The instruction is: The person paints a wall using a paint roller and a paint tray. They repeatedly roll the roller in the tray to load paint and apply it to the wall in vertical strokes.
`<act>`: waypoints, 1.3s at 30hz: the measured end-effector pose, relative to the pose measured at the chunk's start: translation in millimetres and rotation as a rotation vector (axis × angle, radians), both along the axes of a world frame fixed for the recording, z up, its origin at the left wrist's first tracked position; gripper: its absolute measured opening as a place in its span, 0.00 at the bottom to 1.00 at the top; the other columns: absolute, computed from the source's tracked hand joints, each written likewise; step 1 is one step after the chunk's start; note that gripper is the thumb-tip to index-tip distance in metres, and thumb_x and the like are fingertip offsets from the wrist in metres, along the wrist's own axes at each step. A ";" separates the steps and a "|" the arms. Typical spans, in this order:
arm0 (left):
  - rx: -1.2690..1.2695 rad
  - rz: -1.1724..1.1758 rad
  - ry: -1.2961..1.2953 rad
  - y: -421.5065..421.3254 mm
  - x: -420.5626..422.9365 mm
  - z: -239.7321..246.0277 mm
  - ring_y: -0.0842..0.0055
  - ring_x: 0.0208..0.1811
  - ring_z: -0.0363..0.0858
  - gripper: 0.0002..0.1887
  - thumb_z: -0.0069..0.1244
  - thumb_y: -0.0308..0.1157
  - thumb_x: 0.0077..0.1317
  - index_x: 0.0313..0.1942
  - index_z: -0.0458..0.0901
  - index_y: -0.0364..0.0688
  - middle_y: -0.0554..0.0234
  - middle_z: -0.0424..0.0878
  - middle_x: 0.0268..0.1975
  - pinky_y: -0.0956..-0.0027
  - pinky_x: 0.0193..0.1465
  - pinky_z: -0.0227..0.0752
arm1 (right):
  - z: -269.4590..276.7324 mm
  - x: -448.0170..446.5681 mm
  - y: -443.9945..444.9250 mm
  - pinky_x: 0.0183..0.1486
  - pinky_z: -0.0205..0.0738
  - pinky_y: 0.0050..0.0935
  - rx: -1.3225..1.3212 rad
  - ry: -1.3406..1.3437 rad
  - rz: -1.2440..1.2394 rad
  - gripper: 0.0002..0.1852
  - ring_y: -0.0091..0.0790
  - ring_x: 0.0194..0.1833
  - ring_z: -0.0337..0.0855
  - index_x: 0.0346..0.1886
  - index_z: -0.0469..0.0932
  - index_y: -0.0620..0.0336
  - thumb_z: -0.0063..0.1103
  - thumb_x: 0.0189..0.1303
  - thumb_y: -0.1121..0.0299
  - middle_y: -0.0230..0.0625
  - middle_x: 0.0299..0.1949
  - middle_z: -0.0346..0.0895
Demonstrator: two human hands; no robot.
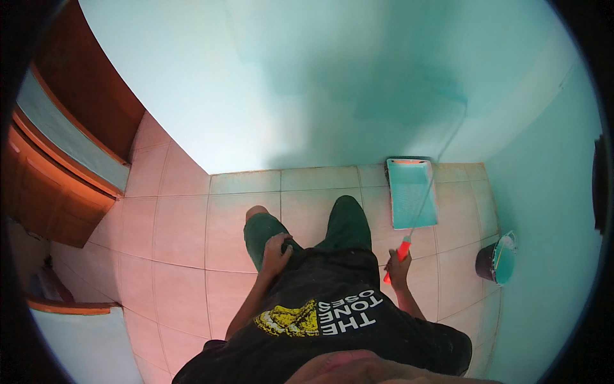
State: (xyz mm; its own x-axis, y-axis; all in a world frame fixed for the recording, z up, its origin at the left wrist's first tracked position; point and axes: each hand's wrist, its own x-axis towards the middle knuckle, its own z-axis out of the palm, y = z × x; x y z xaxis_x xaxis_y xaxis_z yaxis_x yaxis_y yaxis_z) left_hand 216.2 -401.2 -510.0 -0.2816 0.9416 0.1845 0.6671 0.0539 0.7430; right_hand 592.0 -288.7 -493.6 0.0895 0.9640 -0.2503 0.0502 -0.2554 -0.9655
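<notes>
My right hand [399, 270] grips the red-orange handle [404, 248] of a paint roller. Its thin wire frame [453, 136] reaches up and across to the wall [331, 96]; the roller head is hard to make out against the teal paint there. Beneath the wire, a paint tray [413, 194] with teal paint on it lies on the floor by the wall's foot. My left hand [277, 252] rests with curled fingers on my green shorts [261, 230] at the thigh. Whether it pinches the cloth is unclear.
A dark bucket [486, 261] of teal paint, with a thin yellow strip across its opening, stands on the right near the teal side wall [542, 201]. Pale tiles [180, 230] cover the floor. On the left is an orange-brown wooden door [57, 185].
</notes>
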 end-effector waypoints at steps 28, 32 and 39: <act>-0.256 0.037 0.216 15.8 27.4 30.7 0.65 0.49 0.80 0.10 0.50 0.33 0.64 0.42 0.83 0.41 0.60 0.85 0.42 0.58 0.63 0.60 | -32.7 122.0 7.7 0.16 0.63 0.29 -0.579 -0.161 0.051 0.17 0.24 0.13 0.65 0.36 0.70 0.56 0.60 0.63 0.53 0.28 0.16 0.65; -0.256 0.048 0.186 9.4 26.8 26.9 0.65 0.48 0.80 0.10 0.49 0.33 0.64 0.42 0.83 0.41 0.60 0.85 0.41 0.59 0.63 0.60 | -36.3 122.6 20.7 0.16 0.64 0.29 -0.595 -0.197 0.091 0.17 0.24 0.14 0.66 0.37 0.71 0.57 0.60 0.63 0.53 0.29 0.17 0.66; -0.226 0.049 0.163 10.4 25.4 40.4 0.65 0.47 0.81 0.11 0.49 0.34 0.64 0.42 0.83 0.41 0.59 0.85 0.40 0.59 0.64 0.59 | -28.0 128.3 38.4 0.17 0.65 0.29 -0.594 -0.223 0.102 0.18 0.24 0.14 0.67 0.39 0.72 0.58 0.59 0.63 0.51 0.29 0.17 0.66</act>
State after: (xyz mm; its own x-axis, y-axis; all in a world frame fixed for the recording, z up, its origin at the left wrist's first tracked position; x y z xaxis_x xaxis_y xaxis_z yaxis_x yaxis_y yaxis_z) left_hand 241.5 -390.8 -469.6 -0.3113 0.9501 0.0179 0.7696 0.2410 0.5913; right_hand 720.4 -250.3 -521.6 0.1162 0.6734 -0.7301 0.2862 -0.7266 -0.6247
